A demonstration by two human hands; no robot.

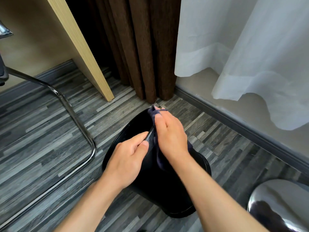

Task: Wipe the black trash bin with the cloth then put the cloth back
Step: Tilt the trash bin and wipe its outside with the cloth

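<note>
The black trash bin (167, 190) lies tipped on the grey wood-pattern floor, its open mouth toward the curtains. My left hand (127, 158) pinches the bin's rim between thumb and fingers. My right hand (170, 133) presses a dark purple-grey cloth (159, 156) against the bin's wall. One end of the cloth sticks out past my fingertips near the far rim, and the other end hangs down under my wrist. Much of the cloth is hidden beneath my palm.
A chrome chair frame (75, 118) curves over the floor at the left. A light wooden desk panel (87, 52) stands behind it. Brown curtains (143, 47) and white sheer curtains (242, 44) hang at the back. A shiny metal bin (274, 203) sits at the lower right.
</note>
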